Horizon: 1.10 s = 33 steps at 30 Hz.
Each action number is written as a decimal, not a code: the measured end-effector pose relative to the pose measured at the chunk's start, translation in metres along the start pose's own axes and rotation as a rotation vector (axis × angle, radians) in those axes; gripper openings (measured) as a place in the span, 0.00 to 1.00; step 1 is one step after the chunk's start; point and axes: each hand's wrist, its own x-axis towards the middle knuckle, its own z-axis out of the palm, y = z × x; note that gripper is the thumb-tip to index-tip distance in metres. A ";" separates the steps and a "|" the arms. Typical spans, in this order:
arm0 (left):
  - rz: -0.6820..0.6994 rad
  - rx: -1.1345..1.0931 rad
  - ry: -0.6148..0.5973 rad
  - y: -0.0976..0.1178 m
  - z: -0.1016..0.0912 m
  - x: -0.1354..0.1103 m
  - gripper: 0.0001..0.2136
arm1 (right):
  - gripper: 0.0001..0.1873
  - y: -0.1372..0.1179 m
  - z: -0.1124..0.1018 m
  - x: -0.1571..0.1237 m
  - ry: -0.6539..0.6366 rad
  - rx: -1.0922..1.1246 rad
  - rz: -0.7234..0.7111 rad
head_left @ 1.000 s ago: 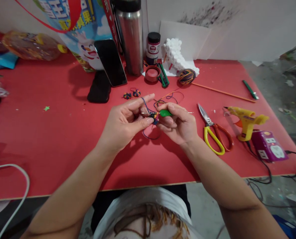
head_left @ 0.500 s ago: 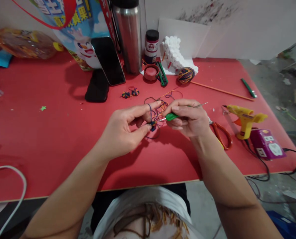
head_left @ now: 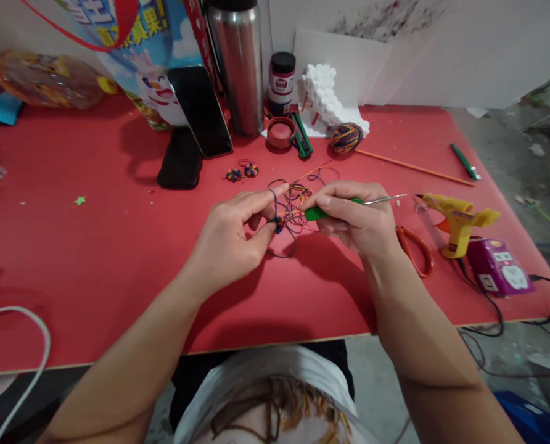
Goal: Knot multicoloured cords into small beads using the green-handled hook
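Note:
Between thumb and fingers my left hand [head_left: 233,237] pinches a small dark blue and orange crocheted piece [head_left: 279,224], with a strand of yarn running up over its raised index finger. My right hand [head_left: 356,216] grips a crochet hook [head_left: 316,213] by its green handle; one metal end points left toward the piece, the other sticks out to the right above the knuckles. Loose multicoloured yarn [head_left: 298,192] lies tangled between and behind the hands. Two small finished-looking crocheted pieces [head_left: 242,172] rest farther back on the red table [head_left: 131,246].
A yarn ball [head_left: 346,138] and a thin orange stick [head_left: 414,166] lie behind my right hand. To the right are red-handled pliers [head_left: 414,251], a yellow glue gun [head_left: 459,223] and a purple box [head_left: 499,266]. A phone [head_left: 200,111] and steel bottle [head_left: 238,71] stand at the back.
My right hand has drawn the hook slightly right and turned it, so more of its right metal end shows. The left hand has shifted slightly left with the crocheted piece.

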 end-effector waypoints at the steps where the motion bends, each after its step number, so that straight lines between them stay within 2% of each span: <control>1: -0.016 0.005 0.004 -0.001 0.001 0.000 0.26 | 0.08 0.001 0.001 0.000 0.002 -0.029 -0.026; 9: -0.227 -0.070 0.041 -0.011 0.007 0.003 0.27 | 0.13 0.001 0.013 -0.008 0.022 -0.393 -0.168; 12: -0.254 -0.051 0.077 -0.013 0.009 0.005 0.28 | 0.15 0.004 0.019 -0.012 0.012 -0.606 -0.270; 15: -0.317 -0.085 0.105 -0.016 0.011 0.007 0.29 | 0.16 0.011 0.024 -0.014 -0.009 -0.795 -0.433; 17: -0.394 -0.210 0.118 -0.018 0.012 0.010 0.28 | 0.15 0.018 0.026 -0.015 -0.015 -0.877 -0.538; 21: -0.529 -0.644 0.149 -0.024 0.009 0.016 0.24 | 0.12 0.033 0.024 -0.011 -0.031 -0.990 -0.758; 24: -0.685 -0.932 0.104 -0.027 0.003 0.020 0.23 | 0.13 0.045 0.021 -0.004 -0.081 -1.057 -0.929; 27: -0.796 -1.070 0.064 -0.025 -0.003 0.022 0.22 | 0.17 0.055 0.021 0.001 -0.085 -1.176 -1.010; 30: -0.744 -1.060 0.121 -0.021 -0.001 0.020 0.21 | 0.18 0.062 0.025 0.001 -0.027 -1.337 -1.080; 33: -0.580 -0.951 0.237 -0.018 0.008 0.018 0.20 | 0.18 0.066 0.033 -0.003 0.076 -1.450 -1.082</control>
